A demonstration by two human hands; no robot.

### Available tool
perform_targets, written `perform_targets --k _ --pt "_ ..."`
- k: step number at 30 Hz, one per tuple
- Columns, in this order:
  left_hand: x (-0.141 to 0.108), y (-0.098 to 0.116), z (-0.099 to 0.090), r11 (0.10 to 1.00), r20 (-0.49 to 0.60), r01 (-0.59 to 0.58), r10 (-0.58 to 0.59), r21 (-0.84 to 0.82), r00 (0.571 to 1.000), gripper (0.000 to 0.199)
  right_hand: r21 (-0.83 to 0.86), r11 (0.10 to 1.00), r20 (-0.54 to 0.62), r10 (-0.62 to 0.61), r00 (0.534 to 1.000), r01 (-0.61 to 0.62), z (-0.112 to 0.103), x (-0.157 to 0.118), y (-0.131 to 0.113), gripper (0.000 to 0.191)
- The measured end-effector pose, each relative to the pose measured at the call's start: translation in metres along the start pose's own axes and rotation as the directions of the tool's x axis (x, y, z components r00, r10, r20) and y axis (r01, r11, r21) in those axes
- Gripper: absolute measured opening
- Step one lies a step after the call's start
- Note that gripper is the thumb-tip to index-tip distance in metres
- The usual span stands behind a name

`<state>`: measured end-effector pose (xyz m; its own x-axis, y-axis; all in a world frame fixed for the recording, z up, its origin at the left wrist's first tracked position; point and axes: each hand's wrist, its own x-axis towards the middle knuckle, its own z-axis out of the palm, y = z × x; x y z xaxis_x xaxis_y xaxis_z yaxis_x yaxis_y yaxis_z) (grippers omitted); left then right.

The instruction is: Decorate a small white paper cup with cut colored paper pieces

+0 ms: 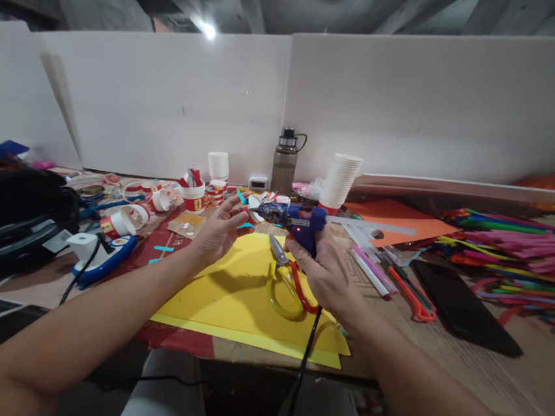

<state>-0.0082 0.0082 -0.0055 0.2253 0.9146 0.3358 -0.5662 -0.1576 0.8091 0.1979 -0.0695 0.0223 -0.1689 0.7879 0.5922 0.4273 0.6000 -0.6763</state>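
My right hand is closed round the handle of a blue glue gun, with a red light lit on its side. A long pale glue stick sticks out of its back. The nozzle points left, toward my left hand, whose fingers pinch a small white paper piece with a blue strip by it. Nozzle and paper look very close; whether they touch I cannot tell. Below both hands, scissors with red and yellow handles lie on yellow paper sheets.
Behind stand a water bottle and stacked paper cups. Cut cups and a blue-and-white device lie left. On the right are a phone, an orange-handled cutter and colourful pipe cleaners. The gun's black cord hangs over the table edge.
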Motion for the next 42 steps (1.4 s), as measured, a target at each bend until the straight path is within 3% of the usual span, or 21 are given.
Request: perform_targets --k 14,22,42 --pt "0.0005 0.0006 -0.0004 1.000 -0.004 0.030 -0.030 -0.004 1.000 0.033 0.029 1.000 0.021 -0.012 1.000 0.012 -0.0001 0.0000 -0.0016 0.039" --pt "-0.0002 0.0013 0.0002 0.999 0.001 0.011 -0.011 0.038 1.000 0.047 0.019 1.000 0.007 -0.017 1.000 0.017 0.0001 0.0003 -0.0022 0.037" --pt "0.0022 0.0009 -0.0019 1.000 -0.027 0.006 -0.005 0.013 1.000 0.036 0.006 0.999 0.026 -0.034 0.999 0.034 -0.0014 -0.0003 -0.0041 0.029"
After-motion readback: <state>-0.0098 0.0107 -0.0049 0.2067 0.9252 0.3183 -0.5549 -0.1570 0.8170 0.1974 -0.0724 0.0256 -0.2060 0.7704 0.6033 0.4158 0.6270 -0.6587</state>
